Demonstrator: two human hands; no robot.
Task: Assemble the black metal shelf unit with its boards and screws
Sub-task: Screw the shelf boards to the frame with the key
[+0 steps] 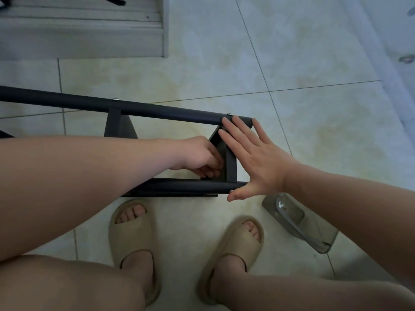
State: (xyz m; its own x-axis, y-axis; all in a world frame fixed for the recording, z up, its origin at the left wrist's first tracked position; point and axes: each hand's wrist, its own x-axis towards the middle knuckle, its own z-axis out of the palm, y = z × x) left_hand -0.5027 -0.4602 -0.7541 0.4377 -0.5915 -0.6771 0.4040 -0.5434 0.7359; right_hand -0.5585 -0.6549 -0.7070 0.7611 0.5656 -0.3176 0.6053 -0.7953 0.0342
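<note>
Straight, spread fingers (233, 140) of the right hand (260, 167) press flat on the end crosspiece (231, 169) of the black metal frame (157, 110), fingertips on its far tube, thumb by the near tube's end. The left hand (199, 156) reaches between the tubes with its fingers curled against the crosspiece's inner face; whether they hold anything I cannot tell. The frame lies on its side on the tiled floor (314, 108), just ahead of two beige slides (132, 232). A clear hardware bag (298, 221) lies beside the right foot.
</note>
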